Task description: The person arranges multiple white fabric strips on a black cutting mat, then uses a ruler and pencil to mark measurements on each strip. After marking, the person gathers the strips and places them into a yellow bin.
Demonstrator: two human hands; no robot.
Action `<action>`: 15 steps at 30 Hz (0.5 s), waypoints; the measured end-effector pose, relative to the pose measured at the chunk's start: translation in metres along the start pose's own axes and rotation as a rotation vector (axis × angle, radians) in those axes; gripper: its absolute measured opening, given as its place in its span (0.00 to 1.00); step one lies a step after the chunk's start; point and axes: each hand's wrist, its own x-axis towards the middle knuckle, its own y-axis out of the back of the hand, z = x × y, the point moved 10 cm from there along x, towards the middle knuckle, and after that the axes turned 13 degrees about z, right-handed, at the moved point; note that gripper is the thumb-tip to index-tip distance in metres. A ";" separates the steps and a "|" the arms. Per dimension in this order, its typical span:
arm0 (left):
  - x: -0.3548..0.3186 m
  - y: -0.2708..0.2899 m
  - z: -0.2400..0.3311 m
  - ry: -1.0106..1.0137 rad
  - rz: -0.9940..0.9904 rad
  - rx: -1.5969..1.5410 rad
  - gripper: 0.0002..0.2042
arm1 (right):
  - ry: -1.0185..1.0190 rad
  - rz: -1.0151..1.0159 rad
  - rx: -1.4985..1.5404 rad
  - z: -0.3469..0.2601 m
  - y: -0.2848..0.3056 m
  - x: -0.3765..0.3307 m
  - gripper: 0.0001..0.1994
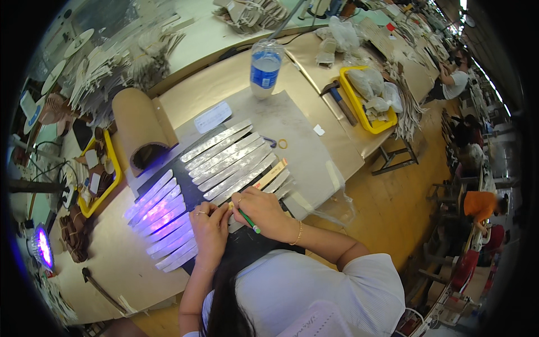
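My right hand is closed around a slim green pen-like stick, its pale end pointing down toward me. Close beside it, my left hand has its fingers bent together in a pinch. A small yellow bit shows between the two hands, but I cannot make out what it belongs to. Beyond them, pale silvery strips lie side by side on a black sheet. A second row of strips, partly lit violet, lies to the left. One tan strip lies just past my right hand.
A water bottle stands at the back, with a hammer and a yellow tray of plastic bags to its right. At left are a brown cardboard tube, another yellow tray and a violet lamp.
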 end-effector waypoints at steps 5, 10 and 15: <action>-0.003 -0.002 -0.003 0.011 -0.014 -0.010 0.06 | 0.032 0.043 0.000 -0.004 -0.001 0.002 0.12; -0.002 -0.003 -0.002 0.005 -0.013 -0.014 0.07 | 0.002 0.014 0.006 0.001 -0.002 -0.001 0.12; -0.008 0.000 -0.003 0.013 -0.038 -0.006 0.07 | -0.022 0.029 0.003 -0.005 0.001 -0.003 0.11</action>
